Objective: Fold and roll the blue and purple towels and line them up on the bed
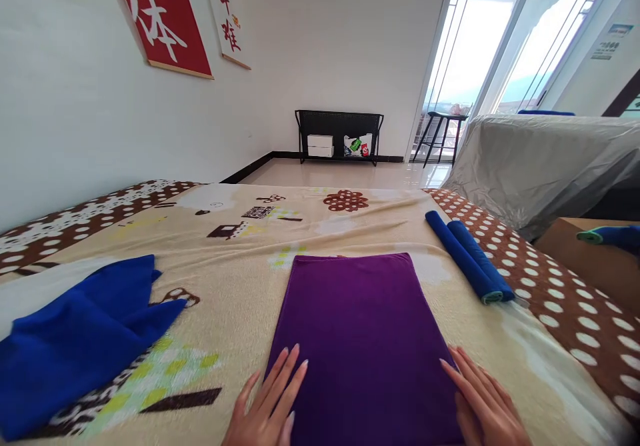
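A purple cloth [357, 339] lies flat in front of me, squared up like a folded towel. My left hand [270, 399] rests on its lower left edge with the fingers stretched out. On the lower right edge lies my right hand [483, 399], its fingers extended and close together. Neither hand grips anything. To the left, a crumpled blue cloth [85, 339] is spread loosely. Over on the right, two rolled blue cloths [465, 253] with green edging lie side by side. The near end of the purple cloth runs out of view.
All this lies on a patterned fleece blanket [240, 286] with a brown dotted border. Beyond its right edge, a cardboard box [580, 253] has another blue roll [617, 236] at it. A plastic-covered piece of furniture [545, 159] stands behind. Against the far wall is a black rack [340, 123].
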Tool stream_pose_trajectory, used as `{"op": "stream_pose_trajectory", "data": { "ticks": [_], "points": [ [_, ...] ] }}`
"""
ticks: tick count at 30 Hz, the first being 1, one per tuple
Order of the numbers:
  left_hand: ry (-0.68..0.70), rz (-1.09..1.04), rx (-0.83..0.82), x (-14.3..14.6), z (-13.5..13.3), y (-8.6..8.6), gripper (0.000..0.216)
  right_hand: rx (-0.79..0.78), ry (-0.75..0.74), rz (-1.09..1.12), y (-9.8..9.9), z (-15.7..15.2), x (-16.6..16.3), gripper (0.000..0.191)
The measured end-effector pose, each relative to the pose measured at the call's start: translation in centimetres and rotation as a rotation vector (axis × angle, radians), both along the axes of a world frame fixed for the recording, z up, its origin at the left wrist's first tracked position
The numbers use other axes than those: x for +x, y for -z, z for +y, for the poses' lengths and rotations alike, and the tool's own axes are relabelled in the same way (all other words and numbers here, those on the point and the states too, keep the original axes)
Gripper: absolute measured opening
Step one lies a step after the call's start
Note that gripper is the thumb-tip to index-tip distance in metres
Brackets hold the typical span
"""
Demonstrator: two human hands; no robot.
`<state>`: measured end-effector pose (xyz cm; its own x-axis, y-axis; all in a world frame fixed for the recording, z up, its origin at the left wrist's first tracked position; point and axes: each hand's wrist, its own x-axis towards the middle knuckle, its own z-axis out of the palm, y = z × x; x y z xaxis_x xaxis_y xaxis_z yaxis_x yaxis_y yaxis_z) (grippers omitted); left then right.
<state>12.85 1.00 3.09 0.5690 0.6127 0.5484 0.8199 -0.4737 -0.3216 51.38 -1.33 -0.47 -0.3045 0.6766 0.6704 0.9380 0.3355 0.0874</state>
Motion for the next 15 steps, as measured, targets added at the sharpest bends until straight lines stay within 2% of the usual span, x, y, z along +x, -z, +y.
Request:
{"op": "stream_pose_trajectory", "data": {
  "ticks": [2,4,7,11,15],
  "points": [
    [-0.002,-0.049,0.003,3.9,0.5,-0.4,0.062,-0.037,-0.045,0.001,-1.5,1.0,-4.4,0.060],
    [-0.047,-0.063,-0.008,7.5,0.6,0.2,0.061,-0.048,-0.058,-0.013,-2.0,2.1,-8.6,0.059],
    [-0.126,-0.086,-0.044,10.6,0.3,2.7,0.059,-0.025,-0.022,-0.015,-0.7,3.0,-12.6,0.062],
    [-0.135,-0.095,-0.080,11.0,-0.2,5.5,0.054,-0.017,-0.063,-0.003,1.8,2.9,-13.5,0.069],
    [-0.116,-0.076,-0.108,10.0,-0.2,5.5,0.053,-0.080,-0.073,-0.052,2.2,2.3,-12.2,0.067]
  ]
}}
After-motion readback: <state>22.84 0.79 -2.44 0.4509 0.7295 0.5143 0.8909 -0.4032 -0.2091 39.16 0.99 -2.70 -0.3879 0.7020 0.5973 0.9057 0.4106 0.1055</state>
